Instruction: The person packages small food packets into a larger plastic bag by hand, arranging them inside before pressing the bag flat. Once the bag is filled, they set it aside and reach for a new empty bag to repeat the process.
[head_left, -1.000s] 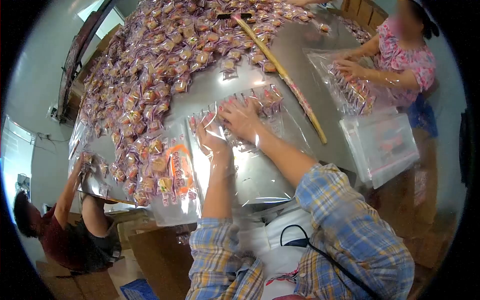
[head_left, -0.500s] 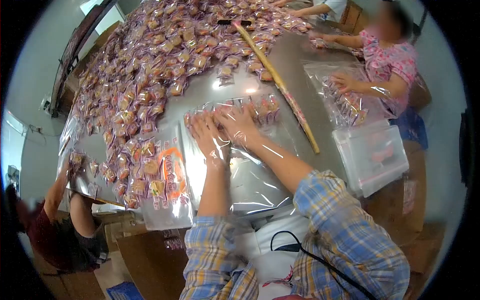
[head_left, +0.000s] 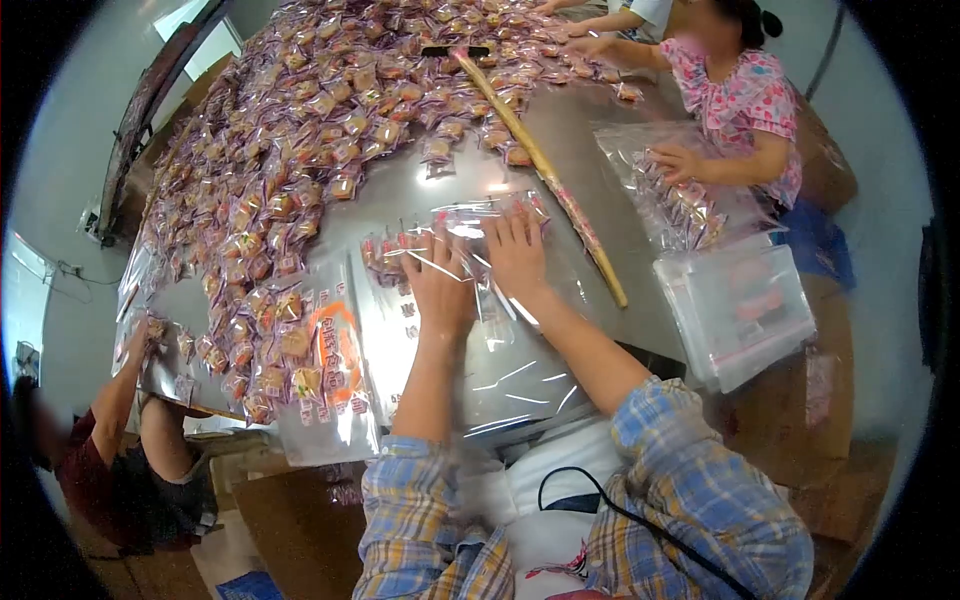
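Glare on the clear bag (head_left: 500, 370) blurs both flat, spread hands (head_left: 440, 285) (head_left: 517, 255) pressing packets (head_left: 455, 235).

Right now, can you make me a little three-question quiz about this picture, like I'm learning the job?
1. True or false: both of the person's hands lie flat on the clear plastic bag.
2. What does the long wooden stick lie on? A) the floor B) the grey metal table C) a chair
3. Fill in: the heap of small wrapped ____ covers the table's far side.

Key: 1 true, left hand and right hand. 2 B. 3 snacks.
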